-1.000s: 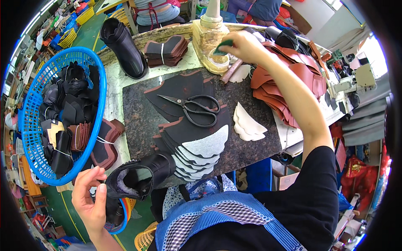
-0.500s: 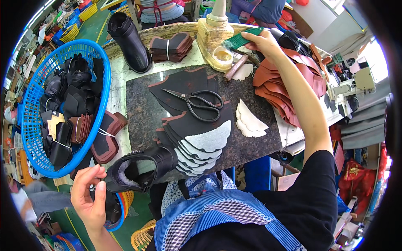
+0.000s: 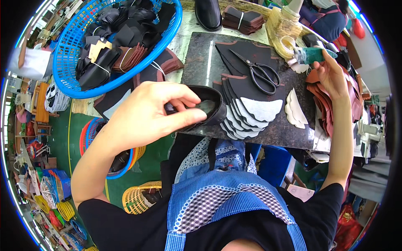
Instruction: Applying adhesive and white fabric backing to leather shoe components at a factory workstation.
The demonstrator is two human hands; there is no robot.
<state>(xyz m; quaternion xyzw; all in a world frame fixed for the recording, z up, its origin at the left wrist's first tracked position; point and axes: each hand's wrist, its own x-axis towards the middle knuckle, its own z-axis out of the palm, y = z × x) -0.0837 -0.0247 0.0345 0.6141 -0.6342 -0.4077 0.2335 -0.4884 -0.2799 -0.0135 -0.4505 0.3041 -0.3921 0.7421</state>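
Note:
My left hand [image 3: 153, 111] hovers over the opening of a black boot [image 3: 217, 115] at the front left of the stone slab. Thumb and index finger are apart there, with nothing visible between them; the other fingers curl partly out of sight. Pinched in my right hand [image 3: 332, 77] is a green scraper [image 3: 312, 55], held close to the mouth of a glue-crusted pale container [image 3: 287, 42]. Between the hands lie fanned black shoe pieces with white backing [image 3: 253, 115]. Black-handled scissors [image 3: 261, 75] rest on dark panels [image 3: 251, 54].
A blue basket [image 3: 178, 25] full of bundled dark pieces stands at the left. Further back are another black boot [image 3: 208, 14] and a tied stack [image 3: 243, 20]. Cream pieces [image 3: 295, 108] and brown leather pieces [image 3: 322, 98] lie on the right.
The view has turned, shifting the table up and right. My left hand has moved from beside the boot to above its opening. My right hand has brought the scraper down beside the container's mouth.

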